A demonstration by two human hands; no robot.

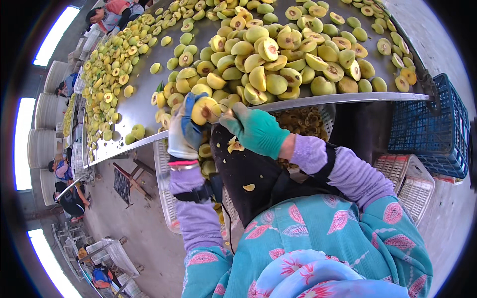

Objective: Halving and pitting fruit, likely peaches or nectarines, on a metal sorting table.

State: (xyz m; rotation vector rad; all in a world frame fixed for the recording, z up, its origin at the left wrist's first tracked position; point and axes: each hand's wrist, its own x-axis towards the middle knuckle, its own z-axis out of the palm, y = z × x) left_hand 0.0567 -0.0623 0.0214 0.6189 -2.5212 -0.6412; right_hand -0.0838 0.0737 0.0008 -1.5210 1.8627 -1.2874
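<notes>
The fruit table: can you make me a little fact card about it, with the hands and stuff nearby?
Left hand: white-and-blue glove, holding a cut fruit
Right hand: green glove, gripping what looks like a looped tool at that fruit
Table: metal, heaped with yellow-green fruit, many halved
Lap: dark cloth with fruit scraps
Right side: blue crate, white crate

The scene was bright, with soft light overall. The windows (24, 144) on the left burned out to white, and a pale glare lay on the near left part of the table (144, 84). Deep shadow filled the space beneath it. The left hand (185, 130) looked slightly blurred, distant people (74, 202) small and soft. Straight edges bowed toward a black, blue-fringed rim.
</notes>
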